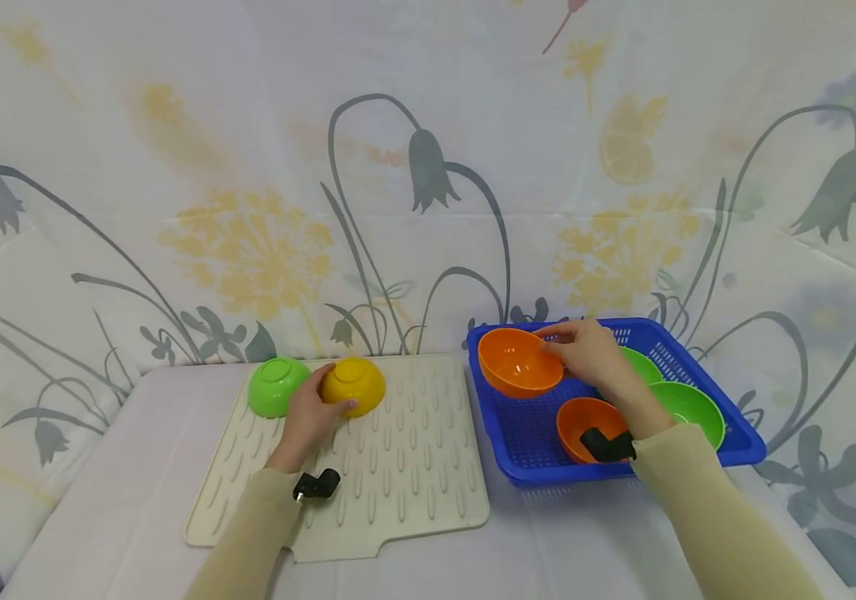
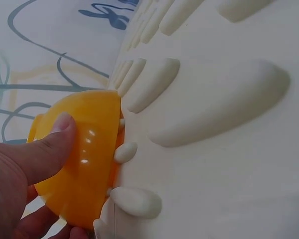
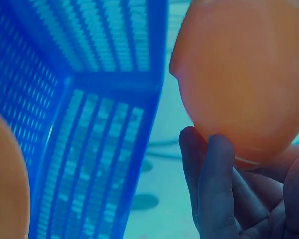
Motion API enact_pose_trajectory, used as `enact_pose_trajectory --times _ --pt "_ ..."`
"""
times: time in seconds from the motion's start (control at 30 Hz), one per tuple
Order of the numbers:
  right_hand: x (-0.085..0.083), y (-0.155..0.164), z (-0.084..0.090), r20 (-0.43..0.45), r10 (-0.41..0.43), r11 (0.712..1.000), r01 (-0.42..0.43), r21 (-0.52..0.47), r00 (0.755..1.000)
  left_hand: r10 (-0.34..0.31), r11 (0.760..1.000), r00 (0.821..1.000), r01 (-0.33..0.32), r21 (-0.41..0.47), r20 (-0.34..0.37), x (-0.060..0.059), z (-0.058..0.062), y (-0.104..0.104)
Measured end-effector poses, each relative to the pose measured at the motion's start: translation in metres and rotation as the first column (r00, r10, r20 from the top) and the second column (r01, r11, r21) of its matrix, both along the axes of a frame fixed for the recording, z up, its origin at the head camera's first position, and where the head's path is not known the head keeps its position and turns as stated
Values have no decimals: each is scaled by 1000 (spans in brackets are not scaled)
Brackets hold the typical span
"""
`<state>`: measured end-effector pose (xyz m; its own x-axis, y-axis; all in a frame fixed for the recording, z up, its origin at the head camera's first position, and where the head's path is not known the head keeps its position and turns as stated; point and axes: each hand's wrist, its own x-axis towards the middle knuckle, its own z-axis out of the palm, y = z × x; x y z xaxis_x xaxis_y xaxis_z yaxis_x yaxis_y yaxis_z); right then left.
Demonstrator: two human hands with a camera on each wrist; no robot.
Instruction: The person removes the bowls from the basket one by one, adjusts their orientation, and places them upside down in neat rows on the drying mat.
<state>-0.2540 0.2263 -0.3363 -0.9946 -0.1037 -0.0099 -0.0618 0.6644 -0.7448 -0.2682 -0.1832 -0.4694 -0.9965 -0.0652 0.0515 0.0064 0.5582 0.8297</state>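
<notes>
The left hand (image 1: pixel 312 414) grips the yellow bowl (image 1: pixel 354 385), thumb curled over its outer wall; the bowl lies upside down on the ribbed drying mat (image 1: pixel 412 467), directly ahead of the palm. An inverted green bowl (image 1: pixel 276 386) sits just beside that hand on its outer side, touching or nearly touching the yellow one. The right hand (image 1: pixel 591 352) holds the orange bowl (image 1: pixel 519 362) lifted and tilted on its side above the blue basket (image 1: pixel 735 433), fingers curled behind its base, mouth facing away from the palm toward the mat. Inside the basket, below and nearer the wrist, rest a second orange bowl (image 1: pixel 581 421) and two green bowls (image 1: pixel 690 408), all mouth-up. Mat and basket lie side by side on the surface (image 1: pixel 97 517).
</notes>
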Motion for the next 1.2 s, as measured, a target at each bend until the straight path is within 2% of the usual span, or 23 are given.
enact_pose_trajectory --times 0.33,0.57,0.8,0.9,1.03,1.1,1.2 --pt "20 -24 2 22 43 999 -43 -22 999 -16 999 999 17 -29 28 1 1 -3" --pt "31 -37 2 -6 63 997 -63 -40 998 -61 997 998 62 -56 11 3 7 -6" --pt "40 -48 -3 14 87 992 -85 -92 996 -145 985 989 146 87 -24 22 27 -7" --pt "45 -54 -4 1 92 993 -91 -75 996 -199 971 977 206 117 -72 34 37 -3" --pt "49 -62 -6 -27 95 994 -96 -46 995 -296 939 948 311 146 -113 54 48 12" --pt "51 -66 -8 -47 100 994 -102 -44 994 -348 917 929 365 164 -125 64 53 20" --pt "55 -73 -13 -85 114 992 -117 -39 990 -428 866 892 451 215 -147 80 58 34"
